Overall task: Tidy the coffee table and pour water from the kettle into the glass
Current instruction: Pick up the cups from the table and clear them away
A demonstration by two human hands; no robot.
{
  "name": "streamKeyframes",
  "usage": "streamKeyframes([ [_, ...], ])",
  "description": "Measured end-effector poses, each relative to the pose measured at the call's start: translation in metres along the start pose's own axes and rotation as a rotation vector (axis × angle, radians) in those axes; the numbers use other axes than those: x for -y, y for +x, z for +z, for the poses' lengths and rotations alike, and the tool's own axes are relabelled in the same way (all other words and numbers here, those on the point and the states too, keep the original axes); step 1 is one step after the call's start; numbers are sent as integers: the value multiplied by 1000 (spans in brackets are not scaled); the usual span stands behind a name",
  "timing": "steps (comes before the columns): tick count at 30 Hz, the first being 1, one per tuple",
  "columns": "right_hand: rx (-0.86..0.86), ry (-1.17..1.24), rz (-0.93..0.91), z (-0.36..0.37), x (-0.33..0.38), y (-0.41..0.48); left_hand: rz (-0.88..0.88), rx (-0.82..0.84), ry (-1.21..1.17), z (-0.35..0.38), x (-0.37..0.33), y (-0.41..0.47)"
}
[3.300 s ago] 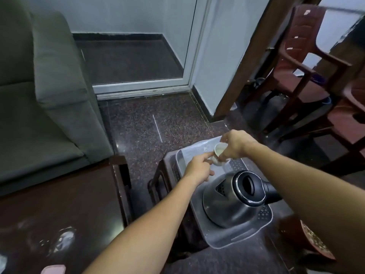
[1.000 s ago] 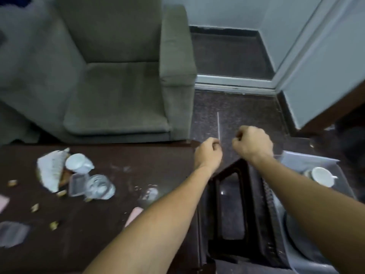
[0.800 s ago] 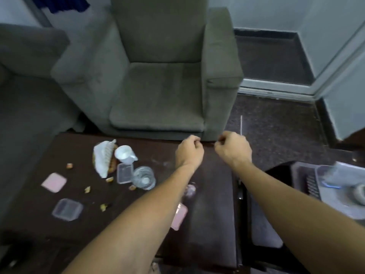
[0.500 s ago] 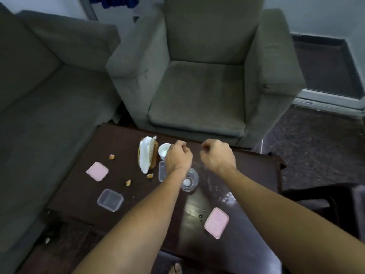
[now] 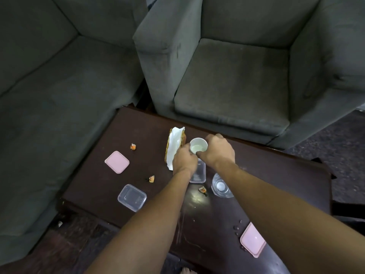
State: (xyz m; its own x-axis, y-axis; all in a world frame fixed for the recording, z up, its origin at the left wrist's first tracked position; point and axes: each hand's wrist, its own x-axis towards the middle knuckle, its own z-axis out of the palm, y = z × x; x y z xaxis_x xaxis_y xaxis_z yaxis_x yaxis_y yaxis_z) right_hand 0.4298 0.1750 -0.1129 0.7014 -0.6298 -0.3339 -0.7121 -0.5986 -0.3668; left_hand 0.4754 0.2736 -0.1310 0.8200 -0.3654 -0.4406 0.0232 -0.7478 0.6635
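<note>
The worktop (image 5: 276,171) was dark brown. The cup (image 5: 198,148) was white. Two square lids (image 5: 117,162) (image 5: 252,242) were pink. The plastic box (image 5: 132,197) was see-through. The armchair (image 5: 233,86) and sofa (image 5: 49,86) were grey-green. The crumbs (image 5: 133,146) were orange.

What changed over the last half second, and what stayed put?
The left hand and right hand, empty fists in the air before, came down and now grip the white cup from both sides. The glass, white plate, clear containers and pink lids stayed put.

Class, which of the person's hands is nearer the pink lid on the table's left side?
Left. The left hand sits at the white cup's left edge, the pink lid off to its left; the right hand is on the cup's other side, farther away.
</note>
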Motion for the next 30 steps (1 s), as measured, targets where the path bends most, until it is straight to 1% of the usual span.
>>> streamKeyframes([
  [5,12,-25,44,19,3,17,1,-9,19,7,4,11],
  [14,17,-6,34,31,-4,28,3,-19,30,10,5,15],
  [21,-36,27,14,32,-6,29,-4,-25,-35,10,5,11],
  [26,-103,38,-27,7,-23,20,30,-37,-135,14,-13,8],
  [30,-143,36,-14,-38,-53,9,74,31,-169,31,-50,-3],
])
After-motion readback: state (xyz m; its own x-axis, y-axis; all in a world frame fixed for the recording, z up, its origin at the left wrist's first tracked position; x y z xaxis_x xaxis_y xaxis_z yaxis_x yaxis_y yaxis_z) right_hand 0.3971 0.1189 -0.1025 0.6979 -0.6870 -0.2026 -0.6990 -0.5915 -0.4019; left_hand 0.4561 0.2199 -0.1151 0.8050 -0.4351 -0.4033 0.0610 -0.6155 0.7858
